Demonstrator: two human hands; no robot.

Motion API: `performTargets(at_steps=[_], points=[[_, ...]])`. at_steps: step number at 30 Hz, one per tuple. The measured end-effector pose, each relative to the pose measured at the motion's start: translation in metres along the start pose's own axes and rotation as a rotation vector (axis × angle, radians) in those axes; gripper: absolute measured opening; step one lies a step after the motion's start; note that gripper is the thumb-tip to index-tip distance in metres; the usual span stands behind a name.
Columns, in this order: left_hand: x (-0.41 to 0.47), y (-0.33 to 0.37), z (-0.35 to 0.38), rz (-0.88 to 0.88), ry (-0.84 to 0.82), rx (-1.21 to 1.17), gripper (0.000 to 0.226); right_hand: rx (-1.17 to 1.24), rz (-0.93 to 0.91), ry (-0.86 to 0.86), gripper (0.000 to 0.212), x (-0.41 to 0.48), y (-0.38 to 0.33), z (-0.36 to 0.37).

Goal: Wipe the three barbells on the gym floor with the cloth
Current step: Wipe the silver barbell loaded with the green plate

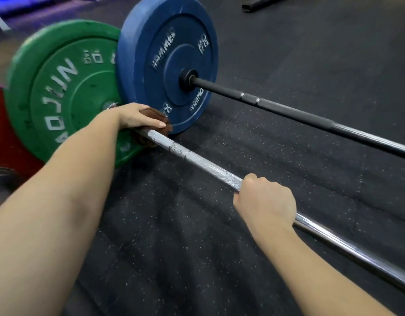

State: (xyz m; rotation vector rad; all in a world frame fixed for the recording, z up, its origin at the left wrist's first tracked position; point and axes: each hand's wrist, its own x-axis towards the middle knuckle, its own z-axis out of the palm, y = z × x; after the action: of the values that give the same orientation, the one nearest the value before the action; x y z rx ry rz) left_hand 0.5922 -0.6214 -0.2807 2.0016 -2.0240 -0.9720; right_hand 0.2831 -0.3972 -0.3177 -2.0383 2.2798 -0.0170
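Left hand (140, 117) wraps brown cloth (167, 128) round the silver knurled barbell (203, 164) beside its green plate (60, 92), right hand (265, 199) gripping farther out, shaft running from the plate over speckled black rubber floor (174, 224).

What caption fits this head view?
The left hand grips brown cloth round the silver barbell by the green plate; right hand holds it.

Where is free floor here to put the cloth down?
Bare rubber floor lies between the silver bar and the black bar, and nearer, below the silver bar. Crowded where the left hand, cloth, green plate and blue plate meet.
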Motion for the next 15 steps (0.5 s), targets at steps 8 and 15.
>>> performTargets(at_steps=[8, 15], points=[[0.008, -0.002, 0.038, -0.174, 0.710, -0.041, 0.039, -0.008, -0.002, 0.004, 0.026, 0.001, 0.001, 0.002], [0.008, -0.001, 0.034, -0.202, 0.625, 0.130, 0.031, 0.007, -0.005, 0.011, 0.028, 0.000, 0.000, 0.001]])
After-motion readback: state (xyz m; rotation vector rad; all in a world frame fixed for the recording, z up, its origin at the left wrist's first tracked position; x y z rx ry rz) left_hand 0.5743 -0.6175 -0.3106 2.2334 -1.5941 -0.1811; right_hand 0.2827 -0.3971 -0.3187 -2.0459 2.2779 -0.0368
